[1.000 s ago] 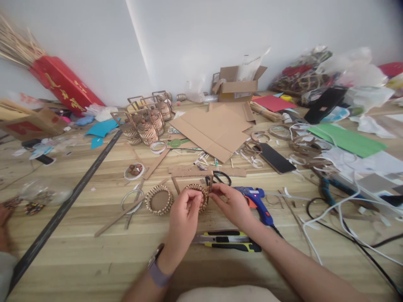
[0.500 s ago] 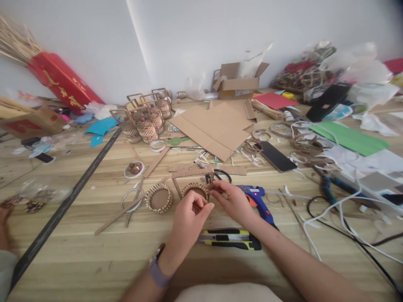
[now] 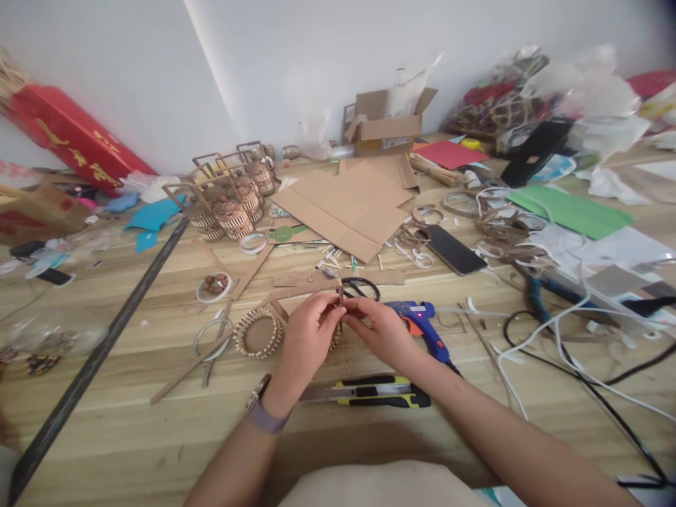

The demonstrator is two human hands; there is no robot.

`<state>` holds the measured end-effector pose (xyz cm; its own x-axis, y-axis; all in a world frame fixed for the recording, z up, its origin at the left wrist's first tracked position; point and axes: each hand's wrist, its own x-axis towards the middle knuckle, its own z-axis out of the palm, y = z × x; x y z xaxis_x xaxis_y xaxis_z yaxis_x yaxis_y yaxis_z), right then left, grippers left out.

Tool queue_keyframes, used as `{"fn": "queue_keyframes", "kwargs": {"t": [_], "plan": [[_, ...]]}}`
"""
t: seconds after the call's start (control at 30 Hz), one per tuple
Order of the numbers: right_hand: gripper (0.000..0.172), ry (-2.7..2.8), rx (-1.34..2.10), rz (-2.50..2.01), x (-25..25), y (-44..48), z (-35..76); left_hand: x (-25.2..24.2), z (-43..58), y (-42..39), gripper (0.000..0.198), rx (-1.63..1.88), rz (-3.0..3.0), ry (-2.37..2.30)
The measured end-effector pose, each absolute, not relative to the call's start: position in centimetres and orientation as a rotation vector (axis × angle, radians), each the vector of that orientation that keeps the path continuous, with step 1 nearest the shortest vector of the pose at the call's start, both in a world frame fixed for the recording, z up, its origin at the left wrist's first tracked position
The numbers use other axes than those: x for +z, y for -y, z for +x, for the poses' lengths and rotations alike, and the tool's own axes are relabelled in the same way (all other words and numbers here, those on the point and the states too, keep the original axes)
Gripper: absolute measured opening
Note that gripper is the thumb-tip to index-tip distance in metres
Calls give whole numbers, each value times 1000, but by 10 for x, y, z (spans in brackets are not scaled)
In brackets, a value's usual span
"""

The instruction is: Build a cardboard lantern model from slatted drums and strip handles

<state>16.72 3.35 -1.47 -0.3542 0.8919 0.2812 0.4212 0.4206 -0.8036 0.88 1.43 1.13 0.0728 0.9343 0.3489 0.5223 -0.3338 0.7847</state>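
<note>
My left hand and my right hand meet fingertip to fingertip in front of me. Both pinch the upright strip of a brown cardboard handle. That handle belongs to a small round basket, mostly hidden behind my left hand. To the left lies a second round cardboard base with a beaded rim. A blue glue gun rests just right of my right hand. Two yellow and black utility knives lie below my hands.
Several finished striped baskets with handles stand at the back left. Flat cardboard sheets, a black phone and coiled strips lie ahead. White cables and pliers are on the right. A bowl of brown balls sits left.
My left hand has risen from the basket's near rim to the handle's right upright, closing beside my right hand. The view has shifted slightly. Another person's hand at the left edge has mostly left view.
</note>
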Motion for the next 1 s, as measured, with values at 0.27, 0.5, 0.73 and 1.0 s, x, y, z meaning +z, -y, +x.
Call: {"fn": "queue_keyframes", "kwargs": {"t": [0.27,0.5,0.73,1.0], "plan": [[17,1948,679,-1297,0,-17,212,14,1,-15,14,1160,1869,-1459],[27,1962,303,-1791,-22,8,280,17,-1,-13,15,1101,1823,-1529],[30,1998,201,-1809,-31,14,281,15,0,-13,16,1121,1781,-1503],[21,2137,194,-1694,-26,8,260,17,-1,-11,17,1120,1811,-1499]]}}
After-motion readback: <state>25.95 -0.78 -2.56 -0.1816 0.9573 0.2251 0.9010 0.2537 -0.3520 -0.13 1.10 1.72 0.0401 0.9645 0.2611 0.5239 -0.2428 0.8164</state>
